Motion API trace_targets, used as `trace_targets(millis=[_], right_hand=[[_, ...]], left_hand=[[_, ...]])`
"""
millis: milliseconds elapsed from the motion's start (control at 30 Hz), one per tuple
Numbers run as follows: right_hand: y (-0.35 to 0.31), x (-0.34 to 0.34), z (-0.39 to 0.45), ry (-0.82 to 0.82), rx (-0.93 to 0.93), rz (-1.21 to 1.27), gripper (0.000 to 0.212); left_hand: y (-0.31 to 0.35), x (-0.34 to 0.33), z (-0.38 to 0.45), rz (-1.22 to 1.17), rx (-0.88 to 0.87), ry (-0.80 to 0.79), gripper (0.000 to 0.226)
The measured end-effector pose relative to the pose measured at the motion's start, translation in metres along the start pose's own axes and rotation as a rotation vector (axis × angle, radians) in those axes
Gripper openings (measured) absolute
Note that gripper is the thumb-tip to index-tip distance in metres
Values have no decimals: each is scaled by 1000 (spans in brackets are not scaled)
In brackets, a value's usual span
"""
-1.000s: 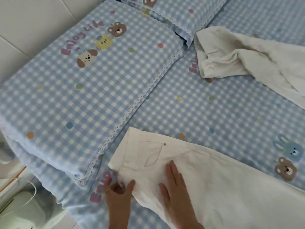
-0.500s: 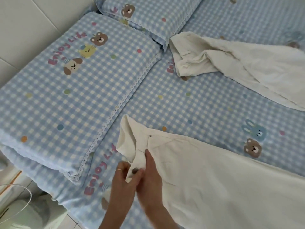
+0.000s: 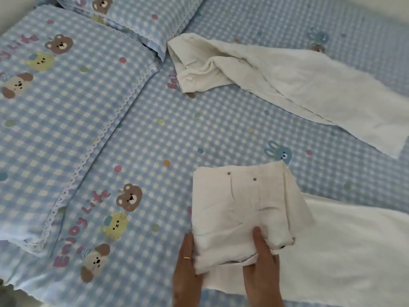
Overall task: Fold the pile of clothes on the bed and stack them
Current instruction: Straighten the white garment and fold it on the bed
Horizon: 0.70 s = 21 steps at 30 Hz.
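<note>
The white trousers lie at the near edge of the bed, their waist end doubled over onto the leg section, which extends to the right. The left hand grips the left edge of the folded part with a ring visible on one finger, and the right hand pinches its near edge, thumb on top. A second white garment, unfolded, lies well apart toward the far side, near two pillows.
</note>
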State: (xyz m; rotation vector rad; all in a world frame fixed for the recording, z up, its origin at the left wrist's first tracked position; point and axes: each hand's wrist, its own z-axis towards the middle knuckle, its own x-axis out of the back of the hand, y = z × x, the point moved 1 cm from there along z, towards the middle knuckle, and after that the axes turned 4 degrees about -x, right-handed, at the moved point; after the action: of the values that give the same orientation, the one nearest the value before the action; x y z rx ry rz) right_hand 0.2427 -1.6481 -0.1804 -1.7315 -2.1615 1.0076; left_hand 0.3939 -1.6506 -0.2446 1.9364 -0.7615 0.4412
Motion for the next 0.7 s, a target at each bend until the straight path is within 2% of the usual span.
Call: trace_targets(millis=[67,100,133,167,233,267,333,433,500,600,667,700], right_hand=[[-25,26,5,54,-14,36,48],[-31,40,8,92,-30,45,48],[-34,54,15,127,-61,63,46],[-36,66,19,197,-99,103,43],[-38,83,22,232,-209,190,32],[-40,90,26,175,-253,216,29],[-38,100,34,138,-228,81,36],[-42,113,36,100,-259,-20,31],[-43,128,41,121,-245,-1,34],[-51,142,53,207,-182,65,57],[-51,143,58,195,-216,-12,57],[-52,146,59,217,-203,-143,52]], left_hand=[[15,-4,-14,129,-332,40,52],[21,-6,-16,207,-563,55,55],[18,-8,-17,299,-700,9,47],[17,-7,-17,357,-747,-23,38],[22,-8,-12,503,-788,-28,48],[24,-9,-11,591,-783,-80,52],[23,-10,-8,687,-839,-79,54],[25,-11,-12,674,-848,-117,51],[22,-11,-16,661,-893,-137,40],[23,-13,-17,655,-865,-218,64],[27,-16,-19,687,-841,-202,66],[32,-18,-20,693,-814,-216,66]])
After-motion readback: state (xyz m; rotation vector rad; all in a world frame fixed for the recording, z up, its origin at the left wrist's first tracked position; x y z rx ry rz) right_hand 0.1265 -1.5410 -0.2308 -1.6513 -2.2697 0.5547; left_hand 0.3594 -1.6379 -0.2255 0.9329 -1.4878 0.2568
